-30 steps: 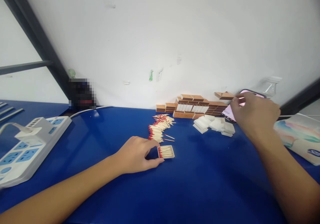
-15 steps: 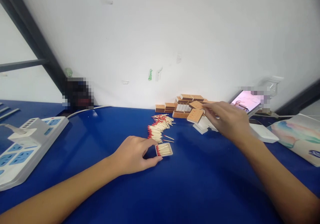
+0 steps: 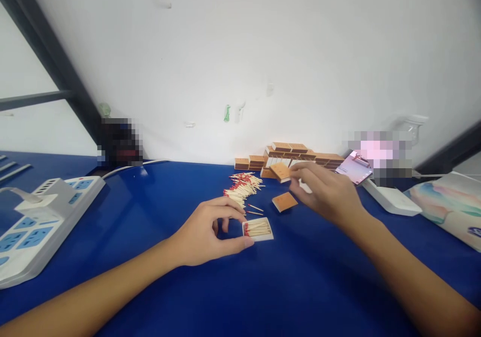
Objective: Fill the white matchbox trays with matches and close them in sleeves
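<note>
My left hand (image 3: 208, 232) pinches a small white tray of red-tipped matches (image 3: 258, 229) between thumb and forefinger, just above the blue table (image 3: 158, 217). Fingers of my right hand (image 3: 326, 192) are closed on an orange matchbox sleeve (image 3: 280, 172), held above the table. A second orange sleeve (image 3: 284, 202) lies flat on the table below it. A loose pile of matches (image 3: 240, 189) lies just behind the tray.
Stacked orange matchboxes (image 3: 296, 156) line the wall. A phone (image 3: 355, 169) leans at the right over a white flat box (image 3: 393, 201). A tissue pack (image 3: 447, 207) sits far right, and a white power strip (image 3: 41, 217) far left.
My right hand came left from the phone with orange sleeves; one now lies on the table. My left hand lifted the match tray slightly and shifted it right.
</note>
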Demonstrator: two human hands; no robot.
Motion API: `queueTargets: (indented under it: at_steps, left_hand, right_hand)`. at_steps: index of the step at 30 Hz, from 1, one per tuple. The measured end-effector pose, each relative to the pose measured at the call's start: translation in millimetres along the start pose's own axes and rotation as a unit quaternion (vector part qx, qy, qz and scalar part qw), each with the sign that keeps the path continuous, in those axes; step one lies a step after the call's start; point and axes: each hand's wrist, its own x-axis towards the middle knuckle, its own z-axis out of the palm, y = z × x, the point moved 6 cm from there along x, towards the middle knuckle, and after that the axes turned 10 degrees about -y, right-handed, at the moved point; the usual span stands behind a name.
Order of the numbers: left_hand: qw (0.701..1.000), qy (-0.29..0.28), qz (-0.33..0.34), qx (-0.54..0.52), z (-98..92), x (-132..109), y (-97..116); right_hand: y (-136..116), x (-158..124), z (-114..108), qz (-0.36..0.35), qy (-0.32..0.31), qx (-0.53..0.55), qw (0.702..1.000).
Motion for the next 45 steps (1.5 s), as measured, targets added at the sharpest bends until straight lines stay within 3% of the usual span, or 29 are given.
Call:
queueTargets:
  at_steps: [4,6,10,13,15,17,20,25,30,41,45]
  left_hand:
    - [1.000,0.011,-0.007,-0.006,-0.2,-1,-1]
    - [0.999,0.029,-0.004,0.017,-3.1,-1,-2]
    - [0.993,0.075,-0.037,0.084,-13.1,0,-9]
    - [0.987,0.102,-0.066,0.101,-18.8,1,-15]
    - [0.988,0.105,-0.069,0.095,-19.5,1,-17]
    - [0.989,0.102,-0.066,0.087,-18.4,1,-17]
    - [0.990,0.093,-0.060,0.088,-16.0,1,-17]
    - [0.988,0.089,-0.052,0.111,-14.8,0,-16]
    - [0.989,0.092,-0.043,0.106,-15.3,0,-13]
    - [0.993,0.073,-0.049,0.077,-13.9,2,-17]
    - [0.993,0.076,-0.042,0.081,-13.7,2,-15]
  right_hand:
    - [-29,2,7,-0.025,-0.022,0.143,0.989]
    - [-30,3,10,0.006,-0.020,0.265,0.964]
    - [-11,3,24,0.131,-0.069,0.512,0.846]
    - [-9,1,38,0.163,-0.200,0.599,0.758]
    - [-14,-1,43,0.151,-0.278,0.615,0.723]
    - [-18,-3,46,0.135,-0.314,0.627,0.700]
    - [-23,-3,48,0.118,-0.322,0.642,0.686]
    - [-28,-3,47,0.093,-0.314,0.638,0.697]
    - [-28,-4,48,0.116,-0.290,0.648,0.695]
    - [-35,-4,46,0.160,-0.251,0.748,0.592]
    - [-41,-4,44,0.144,-0.253,0.728,0.621]
